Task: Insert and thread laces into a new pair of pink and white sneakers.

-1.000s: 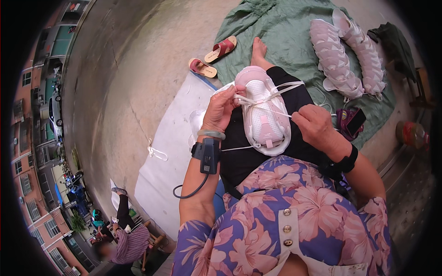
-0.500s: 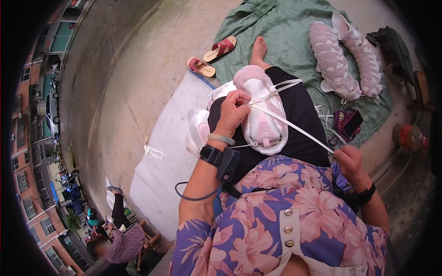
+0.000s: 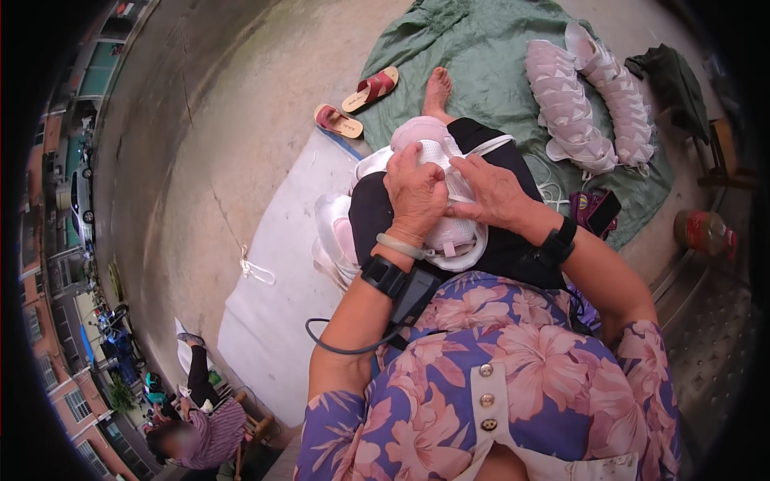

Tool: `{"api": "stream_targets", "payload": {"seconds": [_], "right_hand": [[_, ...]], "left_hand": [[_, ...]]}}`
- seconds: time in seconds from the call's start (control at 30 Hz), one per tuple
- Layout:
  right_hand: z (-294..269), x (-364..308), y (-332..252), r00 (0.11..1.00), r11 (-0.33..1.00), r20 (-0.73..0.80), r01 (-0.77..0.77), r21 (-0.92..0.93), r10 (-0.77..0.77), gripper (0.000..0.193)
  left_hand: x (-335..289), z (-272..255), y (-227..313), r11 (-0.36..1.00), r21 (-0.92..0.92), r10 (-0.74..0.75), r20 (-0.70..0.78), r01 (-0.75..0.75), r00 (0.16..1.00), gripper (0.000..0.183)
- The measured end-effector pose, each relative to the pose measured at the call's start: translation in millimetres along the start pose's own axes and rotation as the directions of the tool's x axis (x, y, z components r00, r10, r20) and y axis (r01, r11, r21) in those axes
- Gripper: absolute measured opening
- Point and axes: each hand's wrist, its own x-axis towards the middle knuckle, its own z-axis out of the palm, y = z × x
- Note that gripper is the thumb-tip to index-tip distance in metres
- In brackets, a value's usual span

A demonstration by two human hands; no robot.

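1. On the lap, over the black trousers [image 3: 370, 210], lies the pink and white shoe [image 3: 417, 134], its rounded pink end turned away from the person. From its right side a white lace [image 3: 492, 145] reaches out.
2. The right hand [image 3: 496, 192] is now back at the shoe, no more out at the side with a stretched strand; the left hand [image 3: 415, 191] remains there, so the two are just beside each other.
3. It seems, therefore, that the work passes from pulling to close handling of the lacing.
4. The shoe sits beneath both hands, which cover its middle from left and right. The fingers of both are bent; whether they pinch a strand, one cannot tell.
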Motion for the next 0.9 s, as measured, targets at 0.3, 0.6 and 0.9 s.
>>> {"api": "stream_targets", "payload": {"seconds": [0.3,0.6,0.9], "right_hand": [[-4,-4,-3,0.996,0.996,0.021,-0.091,0.025,0.09,0.039],[-8,-1,9,0.993,0.995,0.11,-0.054,0.085,0.044,0.032],[-7,7,30,0.977,0.981,0.213,-0.028,0.194,-0.015,0.034]], "left_hand": [[-4,-1,16,0.983,0.177,0.034,0.069,-0.045,0.997,0.012],[-2,0,20,0.911,0.332,0.217,0.12,-0.245,0.969,0.023],[-3,6,17,0.888,0.372,0.245,0.115,-0.27,0.963,0.022]]}}
